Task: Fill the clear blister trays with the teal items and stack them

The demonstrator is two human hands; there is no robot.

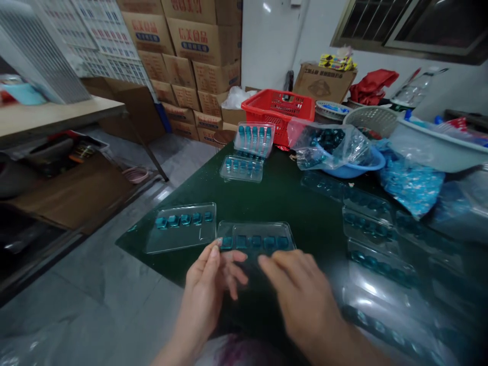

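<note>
A clear tray with teal pieces is at twelve o'clock. The left hand pinches its left edge between thumb and forefinger; the right hand, half-curled, is at its five o'clock, hold unclear.

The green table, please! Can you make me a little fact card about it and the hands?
Table: green
Front tray: clear, five blue pieces in a row
Left hand: thumb and finger at the front tray's left edge; grip unclear
Right hand: by the front tray's near right side; touching unclear
Second tray: further left, also five blue pieces
Farther back: red basket, blue bowl
</note>
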